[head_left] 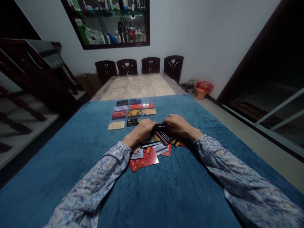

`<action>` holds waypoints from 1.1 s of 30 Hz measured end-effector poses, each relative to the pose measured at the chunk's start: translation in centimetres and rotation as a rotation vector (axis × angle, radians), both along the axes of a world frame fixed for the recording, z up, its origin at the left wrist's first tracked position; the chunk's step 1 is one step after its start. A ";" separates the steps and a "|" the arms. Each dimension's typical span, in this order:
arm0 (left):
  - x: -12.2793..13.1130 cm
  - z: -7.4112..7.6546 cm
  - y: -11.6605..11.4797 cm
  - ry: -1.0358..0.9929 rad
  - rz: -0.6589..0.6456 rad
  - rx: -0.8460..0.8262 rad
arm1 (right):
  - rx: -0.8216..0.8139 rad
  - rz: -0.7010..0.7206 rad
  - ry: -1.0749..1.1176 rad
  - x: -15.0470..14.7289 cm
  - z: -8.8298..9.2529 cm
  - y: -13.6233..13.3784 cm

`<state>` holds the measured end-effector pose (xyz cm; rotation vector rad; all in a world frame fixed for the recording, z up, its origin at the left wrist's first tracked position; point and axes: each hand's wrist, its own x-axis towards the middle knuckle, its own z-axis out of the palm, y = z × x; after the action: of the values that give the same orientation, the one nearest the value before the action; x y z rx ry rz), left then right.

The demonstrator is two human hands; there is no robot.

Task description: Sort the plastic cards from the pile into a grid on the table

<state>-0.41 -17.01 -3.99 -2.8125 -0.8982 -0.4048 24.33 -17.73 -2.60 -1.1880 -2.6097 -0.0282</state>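
Between my two hands is a small black stack of cards (161, 125), seen nearly edge-on. My left hand (143, 129) grips its left end with closed fingers. At its right end, my right hand (178, 125) is closed on it too, the fingertips partly hidden. Under and in front of the hands lies a loose, overlapping pile of cards, with a red card (149, 159) nearest me and a black striped card (163, 138) near its top. Beyond my left hand, small card stacks stand in rows, among them a cream stack (116, 125) and a gold stack (134, 113).
A blue cloth (95, 148) covers the near part of the long table, whose bare stone top (140, 85) shows beyond. Several dark chairs (173, 65) stand at the far end. An orange bin (200, 92) with a red bag sits on the floor to the right.
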 end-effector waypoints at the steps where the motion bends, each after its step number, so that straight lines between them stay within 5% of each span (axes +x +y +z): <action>1: 0.0 -0.1 0.1 -0.004 0.000 0.007 | -0.002 -0.010 0.013 0.0 0.0 0.0; 21: -0.2 -0.5 0.6 -0.120 0.032 0.001 | -0.034 -0.104 0.095 0.0 -0.8 0.1; 33: -0.3 -0.8 0.6 -0.177 0.039 -0.021 | 0.043 -0.093 0.419 -0.1 0.0 -0.1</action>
<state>-0.72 -16.36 -4.75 -2.8066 -0.9956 -0.6513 24.22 -17.80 -2.59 -1.1549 -2.1798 0.1315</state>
